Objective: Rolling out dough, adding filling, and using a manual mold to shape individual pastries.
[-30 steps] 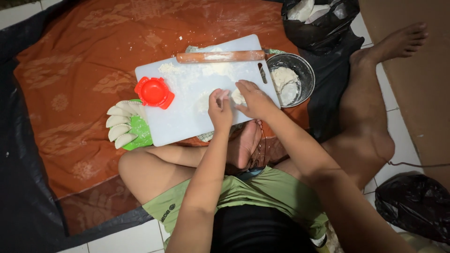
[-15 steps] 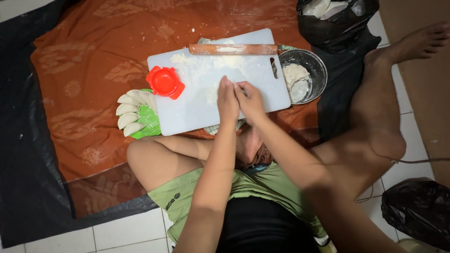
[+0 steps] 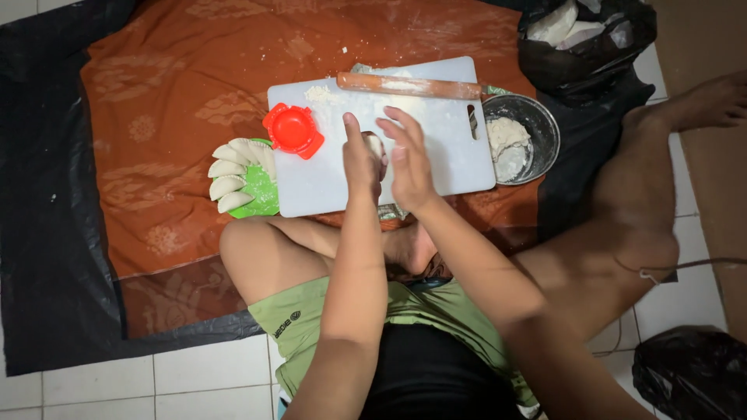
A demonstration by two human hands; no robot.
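Note:
My left hand (image 3: 359,159) and my right hand (image 3: 408,159) face each other, palms inward, over a white cutting board (image 3: 451,148). A small lump of pale dough (image 3: 376,145) sits pressed between the two palms, mostly hidden by them. A red round dumpling press (image 3: 292,130) lies on the board's left edge. A wooden rolling pin (image 3: 410,85) rests along the board's far edge. Left of the board, several folded white dumplings (image 3: 229,173) lie on a green plate (image 3: 261,190).
A metal bowl (image 3: 539,124) holding floury dough stands right of the board. A black plastic bag (image 3: 580,39) with white contents sits at the top right, another black bag (image 3: 692,373) at the bottom right. An orange patterned cloth (image 3: 156,117) over black sheeting covers the tiled floor.
Both hands have lifted slightly off the board and turned palm to palm around the dough lump. The camera view has shifted, so the board sits higher in the frame.

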